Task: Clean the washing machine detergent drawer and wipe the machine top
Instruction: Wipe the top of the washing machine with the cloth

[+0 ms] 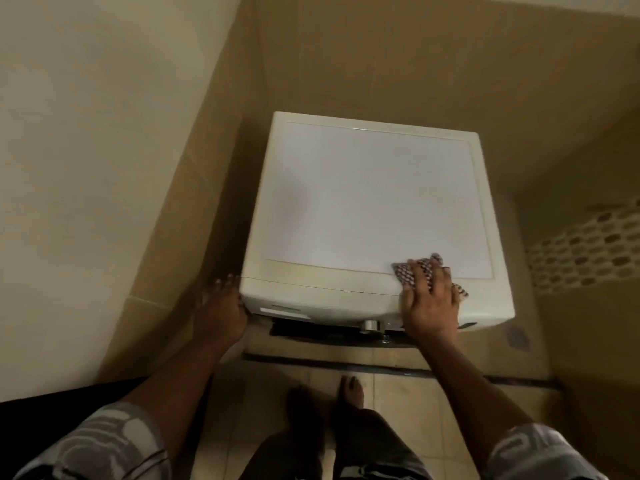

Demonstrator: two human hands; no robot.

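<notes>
Right hand [429, 299] flat on checked cloth [420, 270] at machine top [363, 199] front edge, fingers spread; left hand [221, 306] gripping corner.

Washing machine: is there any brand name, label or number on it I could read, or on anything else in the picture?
No text here is readable.
Washing machine front edge: a pale label strip with dark marks, too blurred to read.
Panel near the knob: only blurred marks, unreadable.
Cloth under the right hand: a checked pattern, no writing.
Sleeves: grey shapes, no letters I can make out.
</notes>
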